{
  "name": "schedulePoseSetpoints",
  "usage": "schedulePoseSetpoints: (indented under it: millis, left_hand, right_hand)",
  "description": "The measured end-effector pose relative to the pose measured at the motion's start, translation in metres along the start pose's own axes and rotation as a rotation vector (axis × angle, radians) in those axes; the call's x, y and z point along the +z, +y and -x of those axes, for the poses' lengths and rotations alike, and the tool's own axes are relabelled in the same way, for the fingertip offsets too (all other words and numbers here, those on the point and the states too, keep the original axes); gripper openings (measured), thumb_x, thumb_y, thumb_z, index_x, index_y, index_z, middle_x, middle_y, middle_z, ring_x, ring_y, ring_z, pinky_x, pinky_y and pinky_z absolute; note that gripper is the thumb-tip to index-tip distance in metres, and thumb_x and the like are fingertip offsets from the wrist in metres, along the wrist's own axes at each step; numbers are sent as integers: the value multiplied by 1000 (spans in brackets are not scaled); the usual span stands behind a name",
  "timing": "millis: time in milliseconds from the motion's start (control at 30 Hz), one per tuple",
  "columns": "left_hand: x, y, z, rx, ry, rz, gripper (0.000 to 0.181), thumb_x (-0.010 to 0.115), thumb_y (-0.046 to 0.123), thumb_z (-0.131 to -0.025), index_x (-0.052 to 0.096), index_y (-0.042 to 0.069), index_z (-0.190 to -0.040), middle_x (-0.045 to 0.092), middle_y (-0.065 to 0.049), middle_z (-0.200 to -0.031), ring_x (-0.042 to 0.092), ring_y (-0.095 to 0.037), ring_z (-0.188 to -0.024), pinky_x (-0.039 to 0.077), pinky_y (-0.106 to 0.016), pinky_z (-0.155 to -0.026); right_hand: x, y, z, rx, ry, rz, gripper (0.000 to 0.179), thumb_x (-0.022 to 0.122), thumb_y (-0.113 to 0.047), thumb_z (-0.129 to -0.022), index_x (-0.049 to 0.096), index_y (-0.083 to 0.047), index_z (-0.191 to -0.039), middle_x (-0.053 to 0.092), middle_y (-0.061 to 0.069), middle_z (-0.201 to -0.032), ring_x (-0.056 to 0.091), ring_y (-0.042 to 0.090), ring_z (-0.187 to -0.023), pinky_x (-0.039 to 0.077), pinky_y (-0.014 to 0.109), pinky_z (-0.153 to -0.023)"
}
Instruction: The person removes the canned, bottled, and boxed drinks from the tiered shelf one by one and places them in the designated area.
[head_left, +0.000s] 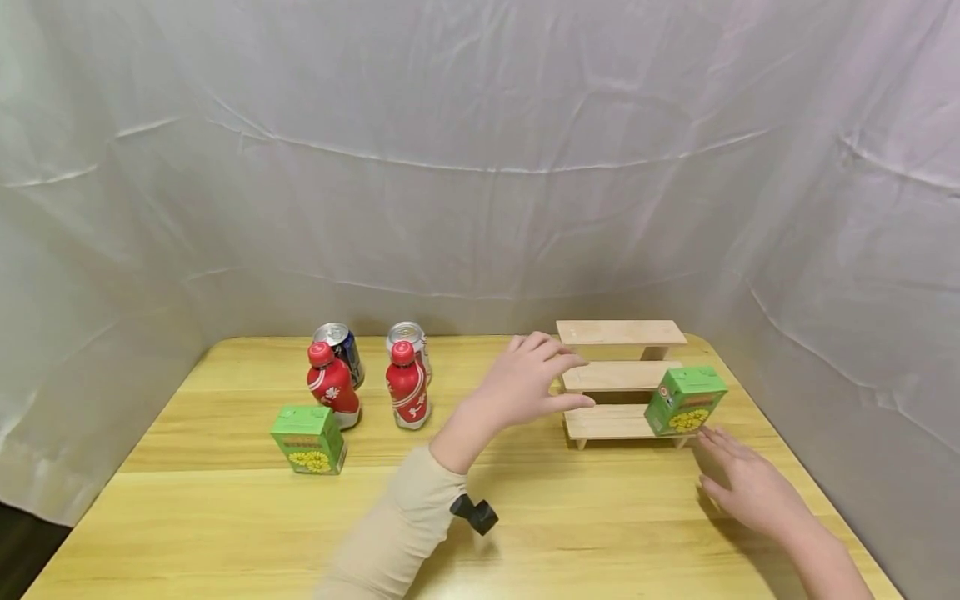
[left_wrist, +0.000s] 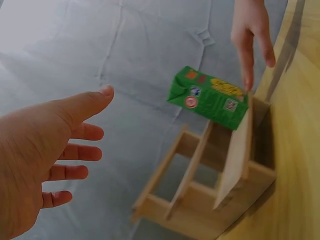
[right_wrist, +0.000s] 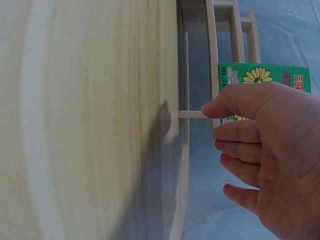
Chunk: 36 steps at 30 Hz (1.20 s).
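A green drink carton [head_left: 684, 402] with yellow flowers stands at the right end of the lowest step of a three-step wooden rack [head_left: 611, 423]. My right hand [head_left: 753, 487] is beside that end of the rack, fingers extended, fingertips right at the step's edge by the carton's base. In the right wrist view, the thumb and fingers overlap the lower part of the carton [right_wrist: 258, 76]. My left hand [head_left: 528, 383] hovers at the rack's left side with fingers spread and nothing in them. The left wrist view shows a gap between this hand [left_wrist: 55, 145] and the carton [left_wrist: 210, 97].
On the left of the wooden table [head_left: 570, 533] stand another green carton [head_left: 309, 442], two red bottles [head_left: 333, 387] [head_left: 408, 387], a dark blue can [head_left: 347, 350] and a silver can [head_left: 408, 333]. A grey curtain [head_left: 480, 225] hangs behind and around the table.
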<state>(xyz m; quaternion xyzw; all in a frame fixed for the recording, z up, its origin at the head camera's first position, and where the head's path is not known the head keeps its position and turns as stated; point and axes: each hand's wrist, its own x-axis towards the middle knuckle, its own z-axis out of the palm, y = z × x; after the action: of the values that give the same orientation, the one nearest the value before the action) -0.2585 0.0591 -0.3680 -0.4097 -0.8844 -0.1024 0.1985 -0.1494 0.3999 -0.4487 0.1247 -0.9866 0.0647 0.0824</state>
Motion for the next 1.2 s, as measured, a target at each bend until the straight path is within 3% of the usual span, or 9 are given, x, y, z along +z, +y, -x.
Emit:
schedulePoseSetpoints:
  millis: [100, 333, 667, 867, 1033, 1200]
  left_hand:
    - [11, 8, -10, -4, -40, 12, 59, 50, 70, -87, 58, 33, -132, 58, 12, -133, 46, -13, -127, 38, -34, -101]
    - [35, 27, -31, 3, -45, 8, 60, 48, 73, -86, 59, 34, -130, 59, 13, -130, 47, -11, -124, 40, -32, -98]
    - [62, 51, -59, -49, -138, 56, 66, 40, 79, -85, 52, 39, -137, 54, 15, -135, 42, -10, -128, 36, -33, -103]
    - [73, 64, -72, -89, -166, 85, 65, 42, 81, -82, 53, 42, -133, 53, 17, -136, 42, -8, -128, 35, -30, -103]
    - [80, 71, -79, -116, -158, 60, 65, 43, 83, -80, 55, 42, -129, 54, 18, -133, 43, -7, -124, 36, -29, -100]
    - [84, 77, -88, -134, -164, 35, 64, 40, 86, -78, 57, 42, -122, 55, 20, -126, 44, -6, -121, 35, -28, -97]
  right_hand:
    - [1, 1, 0, -12, 14, 11, 67, 75, -21, -78, 51, 10, -133, 48, 30, -140, 47, 50, -125, 38, 62, -100]
    - [1, 1, 0, -10, -3, 19, 66, 74, -22, -80, 51, 10, -133, 48, 29, -141, 47, 49, -126, 38, 61, -102]
    - [2, 2, 1, -6, -10, 24, 65, 75, -19, -79, 51, 10, -133, 48, 30, -140, 46, 50, -127, 38, 62, -102]
    - [6, 2, 1, -26, 42, 32, 65, 77, -16, -76, 53, 10, -130, 51, 30, -137, 49, 50, -123, 40, 62, -98]
    - [5, 1, 0, -9, 15, 13, 65, 75, -16, -77, 51, 10, -132, 49, 30, -140, 47, 50, -126, 38, 62, -101]
    - [5, 2, 1, -28, 43, 25, 65, 76, -15, -76, 53, 10, -131, 51, 30, -138, 49, 50, -123, 40, 62, -99]
